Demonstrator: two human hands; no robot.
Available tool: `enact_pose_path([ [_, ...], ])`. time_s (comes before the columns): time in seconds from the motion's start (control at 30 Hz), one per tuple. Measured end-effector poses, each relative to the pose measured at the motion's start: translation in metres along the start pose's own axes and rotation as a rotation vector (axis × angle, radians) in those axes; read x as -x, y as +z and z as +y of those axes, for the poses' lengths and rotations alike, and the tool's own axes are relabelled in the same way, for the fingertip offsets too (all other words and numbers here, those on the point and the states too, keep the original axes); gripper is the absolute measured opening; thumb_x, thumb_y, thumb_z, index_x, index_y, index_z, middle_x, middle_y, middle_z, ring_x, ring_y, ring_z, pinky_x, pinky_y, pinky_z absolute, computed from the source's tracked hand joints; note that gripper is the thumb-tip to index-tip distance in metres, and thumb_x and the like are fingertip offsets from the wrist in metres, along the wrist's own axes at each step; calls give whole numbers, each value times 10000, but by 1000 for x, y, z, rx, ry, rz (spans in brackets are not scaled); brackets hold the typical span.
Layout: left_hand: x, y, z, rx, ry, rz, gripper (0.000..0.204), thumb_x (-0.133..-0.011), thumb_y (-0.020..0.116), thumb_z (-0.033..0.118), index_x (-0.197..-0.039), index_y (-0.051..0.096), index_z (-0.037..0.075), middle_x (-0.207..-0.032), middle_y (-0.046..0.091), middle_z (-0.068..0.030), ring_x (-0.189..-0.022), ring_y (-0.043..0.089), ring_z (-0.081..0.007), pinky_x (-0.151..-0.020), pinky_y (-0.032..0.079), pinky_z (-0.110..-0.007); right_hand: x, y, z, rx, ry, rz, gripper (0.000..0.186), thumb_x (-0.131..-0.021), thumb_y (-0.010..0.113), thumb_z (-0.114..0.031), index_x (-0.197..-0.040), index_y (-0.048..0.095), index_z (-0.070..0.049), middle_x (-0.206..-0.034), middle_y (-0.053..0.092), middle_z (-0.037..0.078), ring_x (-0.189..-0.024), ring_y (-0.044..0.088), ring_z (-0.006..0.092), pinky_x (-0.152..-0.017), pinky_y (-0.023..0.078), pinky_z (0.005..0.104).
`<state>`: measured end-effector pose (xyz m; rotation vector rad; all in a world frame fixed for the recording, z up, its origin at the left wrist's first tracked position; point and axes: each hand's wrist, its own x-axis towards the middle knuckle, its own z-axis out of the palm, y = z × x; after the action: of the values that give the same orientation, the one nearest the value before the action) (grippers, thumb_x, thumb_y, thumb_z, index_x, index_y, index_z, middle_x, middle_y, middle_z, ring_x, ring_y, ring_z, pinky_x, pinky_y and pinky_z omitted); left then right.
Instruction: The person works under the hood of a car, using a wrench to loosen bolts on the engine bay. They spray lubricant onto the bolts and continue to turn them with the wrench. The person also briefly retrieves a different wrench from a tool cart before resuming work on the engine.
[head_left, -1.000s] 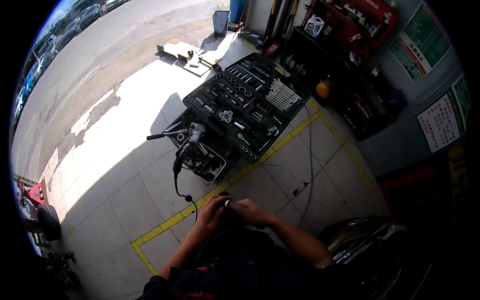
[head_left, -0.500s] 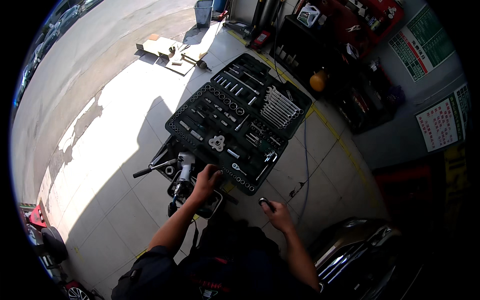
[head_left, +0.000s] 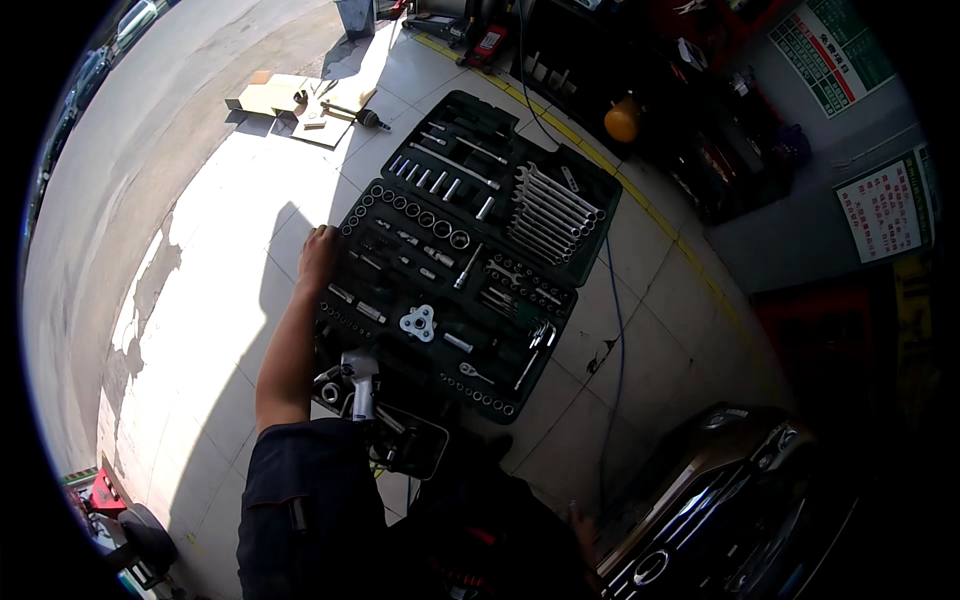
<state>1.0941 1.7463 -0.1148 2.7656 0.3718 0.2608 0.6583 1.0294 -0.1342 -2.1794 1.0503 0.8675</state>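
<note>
A dark green socket-set case (head_left: 548, 335) lies unfolded on the tiled floor, its slots holding sockets, combination wrenches (head_left: 555, 215) and a small ratchet (head_left: 476, 373). My left hand (head_left: 318, 255) reaches over the case's left edge, beside the row of chrome sockets (head_left: 413, 210). Its fingers are bent together; whatever they grip, if anything, is hidden. Low on the right, my right hand (head_left: 583, 530) is in deep shadow near my body, with a small bright spot at its fingertips. Its grip is too dark to read.
An air impact wrench (head_left: 361, 380) lies in an open tray (head_left: 443, 452) between the case and me. A car's front grille (head_left: 655, 568) stands at the lower right. A blue hose (head_left: 617, 345) runs along the floor. Cardboard (head_left: 268, 97) with an axle part (head_left: 360, 117) lies at the far left.
My left hand has moved from the case's near edge to its left edge. My right hand, which held a dark-handled tool with a round chrome head, has dropped back toward my body into shadow.
</note>
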Motion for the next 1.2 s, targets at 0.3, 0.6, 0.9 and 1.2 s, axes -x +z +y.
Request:
enact_pose_path([
  [0.3,39,-6,35,40,-210,260,303,-869,676,144,-1157,652,52,-1183,629,-128,-1103,591,-331,-936,484,-448,29,35,-28,-88,110,-141,749,-921,553,-697,-1079,705,19,-995,694,191,-949,626,278,-867,462,432],
  [0.6,132,24,149,170,542,-26,230,-808,696,105,-1037,699,89,-1115,650,-75,-1085,596,-303,-907,480,-405,8,49,-47,-76,-16,-103,720,-989,471,-629,-822,683,39,-724,660,178,-727,647,294,-704,483,433],
  [0.9,141,58,164,231,664,-357,198,-826,724,212,-1011,709,143,-981,616,-58,-1010,604,-292,-835,527,-410,-19,52,32,-258,-6,-32,637,-964,547,-596,-848,708,9,-682,660,131,-623,643,231,-599,487,394],
  [1.2,114,63,307,127,667,-300,218,-887,676,236,-1056,665,98,-946,603,-54,-918,576,-241,-777,503,-370,37,79,35,-626,130,162,718,-943,484,-690,-929,698,-5,-816,679,135,-756,659,262,-727,499,400],
])
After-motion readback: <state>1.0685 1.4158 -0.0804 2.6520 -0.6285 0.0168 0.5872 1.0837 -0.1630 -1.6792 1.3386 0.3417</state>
